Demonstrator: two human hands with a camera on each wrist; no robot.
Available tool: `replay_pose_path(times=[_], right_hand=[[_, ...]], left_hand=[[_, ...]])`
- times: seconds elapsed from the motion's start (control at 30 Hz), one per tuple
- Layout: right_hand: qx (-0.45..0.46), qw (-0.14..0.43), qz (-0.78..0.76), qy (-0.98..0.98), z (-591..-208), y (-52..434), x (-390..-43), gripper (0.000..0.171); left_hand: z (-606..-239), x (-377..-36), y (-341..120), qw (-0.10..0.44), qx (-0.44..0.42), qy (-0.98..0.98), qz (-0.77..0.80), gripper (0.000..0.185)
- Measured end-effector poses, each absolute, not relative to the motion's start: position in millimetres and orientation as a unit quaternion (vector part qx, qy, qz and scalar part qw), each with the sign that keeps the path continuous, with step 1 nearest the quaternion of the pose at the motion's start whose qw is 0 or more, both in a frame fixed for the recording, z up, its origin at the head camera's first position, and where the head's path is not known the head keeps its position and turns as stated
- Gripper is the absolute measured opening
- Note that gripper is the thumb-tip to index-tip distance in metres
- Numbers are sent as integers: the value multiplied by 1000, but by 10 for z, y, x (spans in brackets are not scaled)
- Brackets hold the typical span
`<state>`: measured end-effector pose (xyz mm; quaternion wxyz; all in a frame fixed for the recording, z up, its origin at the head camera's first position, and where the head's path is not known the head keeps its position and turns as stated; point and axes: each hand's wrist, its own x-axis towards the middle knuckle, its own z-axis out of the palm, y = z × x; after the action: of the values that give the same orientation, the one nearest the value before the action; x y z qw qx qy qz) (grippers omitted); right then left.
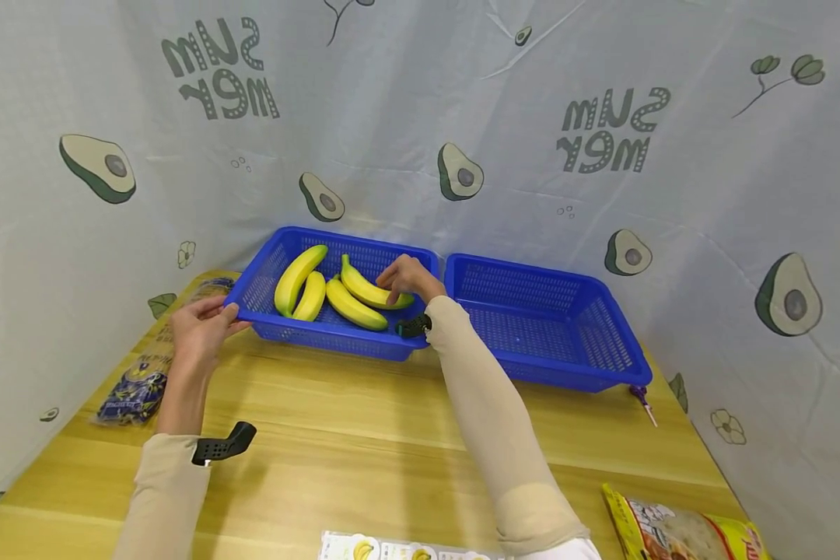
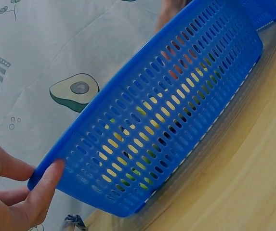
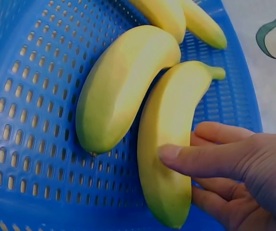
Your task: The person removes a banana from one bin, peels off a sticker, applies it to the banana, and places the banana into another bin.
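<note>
A blue perforated plastic basket (image 1: pixel 336 341) holds several yellow bananas with greenish tips. My left hand (image 1: pixel 199 330) pinches the basket's rim at its near left corner, thumb on one side and fingers on the other, as the left wrist view shows. Inside the basket my right hand (image 1: pixel 409 278) grips the rightmost banana (image 3: pixel 166 110), with the thumb across its top and the fingers along its far side. Another banana (image 3: pixel 123 86) lies right beside it. Two more, a long banana (image 1: pixel 299 278) and a shorter banana (image 1: pixel 311 297), lie at the basket's left end.
A second blue basket (image 1: pixel 518 330) stands just to the right, with purple-handled scissors (image 1: pixel 642 400) by its near right corner. Clear printed packaging (image 1: pixel 136 389) lies along the table's left edge. A yellow food bag (image 1: pixel 686 529) and a banana-printed sheet (image 1: pixel 392 549) are at the front.
</note>
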<state>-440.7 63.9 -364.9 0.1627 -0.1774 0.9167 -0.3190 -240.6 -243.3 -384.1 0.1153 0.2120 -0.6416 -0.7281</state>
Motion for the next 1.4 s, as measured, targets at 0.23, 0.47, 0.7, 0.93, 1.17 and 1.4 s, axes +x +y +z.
replay_pose_path(times=[0.23,0.47,0.7,0.93,1.17,1.4], right_hand=[[-170,160,-289,928,-3692,602,-4423,49],[-170,183,-278,928,-3662,610,-4414,48],[-181,184,-265,929,-3574,645,-4414,45],[-221,171,-268,922,-3455,738,-4387,39],[-239,184,-292,908,-3248,906,-4295,36],[-270,193,-320,887,-3011,1049,-4181,39]], left_hand=[[-3843,-2395,-2434,114,208,-645,-726,55],[-3846,-2396,-2417,115,209,-645,-726,54],[-3831,-2391,-2400,111,213,-639,-731,54],[-3837,-2396,-2409,110,217,-625,-741,54],[-3839,-2421,-2391,105,221,-612,-752,55],[-3833,-2395,-2420,102,222,-582,-775,54]])
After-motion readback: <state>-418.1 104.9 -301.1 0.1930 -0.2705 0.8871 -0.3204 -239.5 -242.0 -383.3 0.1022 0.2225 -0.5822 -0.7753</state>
